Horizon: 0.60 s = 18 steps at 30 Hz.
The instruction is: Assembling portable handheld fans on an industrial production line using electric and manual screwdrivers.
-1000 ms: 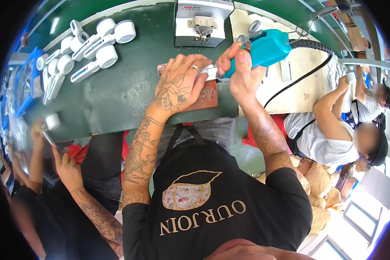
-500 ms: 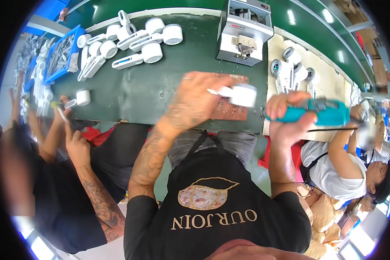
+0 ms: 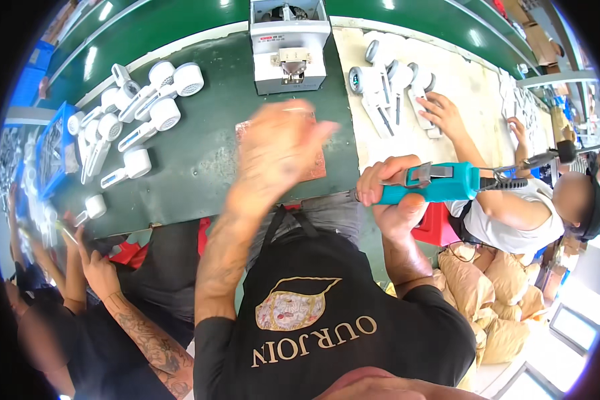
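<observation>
In my right hand (image 3: 397, 193) is a teal electric screwdriver (image 3: 440, 183), gripped around its body and held level, its tip toward my left and a cable at its right end. My left hand (image 3: 280, 143) is blurred, above a reddish board (image 3: 315, 167) on the green bench; its thumb sticks out from the fingers and nothing shows in it. Left of that hand lies a white handheld device (image 3: 137, 162) with a round head and a slim handle. Behind it is a group of several similar white devices (image 3: 165, 115) with grilled heads.
A grey machine (image 3: 290, 63) stands at the bench's far side. More white devices (image 3: 383, 87) lie on a pale mat (image 3: 345, 50) to the right, where a co-worker's hand (image 3: 447, 117) reaches. Another co-worker's hand (image 3: 100, 270) is at the left, near a blue crate (image 3: 55, 150).
The white device has left my left hand, and one more lies beside the group. My left hand is now empty and blurred. The view has swung right; the screwdriver stays in my right hand.
</observation>
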### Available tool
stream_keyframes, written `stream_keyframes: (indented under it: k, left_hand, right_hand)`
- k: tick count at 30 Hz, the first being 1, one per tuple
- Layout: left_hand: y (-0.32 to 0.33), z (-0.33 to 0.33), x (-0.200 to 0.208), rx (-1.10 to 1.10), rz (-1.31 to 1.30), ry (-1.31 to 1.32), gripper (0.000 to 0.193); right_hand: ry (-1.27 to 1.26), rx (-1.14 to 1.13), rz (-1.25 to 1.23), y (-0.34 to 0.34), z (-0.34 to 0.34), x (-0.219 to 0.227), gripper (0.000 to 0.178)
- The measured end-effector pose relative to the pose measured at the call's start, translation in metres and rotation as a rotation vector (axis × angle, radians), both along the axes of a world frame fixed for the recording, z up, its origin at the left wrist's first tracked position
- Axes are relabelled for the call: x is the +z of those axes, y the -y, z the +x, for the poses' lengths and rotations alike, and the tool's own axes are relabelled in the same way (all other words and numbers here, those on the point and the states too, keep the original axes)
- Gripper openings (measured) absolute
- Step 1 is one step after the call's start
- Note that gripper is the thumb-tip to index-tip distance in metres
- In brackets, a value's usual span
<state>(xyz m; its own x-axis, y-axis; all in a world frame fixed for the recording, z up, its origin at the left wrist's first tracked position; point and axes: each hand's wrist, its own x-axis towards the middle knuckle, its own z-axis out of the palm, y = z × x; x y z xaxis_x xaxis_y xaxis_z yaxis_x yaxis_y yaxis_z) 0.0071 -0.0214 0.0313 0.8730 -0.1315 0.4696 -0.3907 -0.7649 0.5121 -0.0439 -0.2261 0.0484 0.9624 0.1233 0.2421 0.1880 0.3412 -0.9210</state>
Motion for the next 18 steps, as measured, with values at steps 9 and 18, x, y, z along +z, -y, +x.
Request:
stream_keyframes:
  k: [9, 18]
  left_hand:
    - [0.122, 0.079, -0.048, 0.071, 0.177, -0.337, 0.064]
    - [0.099, 0.063, -0.018, 0.122, -0.055, -0.512, 0.045]
  right_hand:
    - [-0.007, 0.002, 0.132, 0.018, -0.021, -0.006, 0.074]
    - [-0.022, 0.008, 0.106, 0.019, -0.011, -0.003, 0.075]
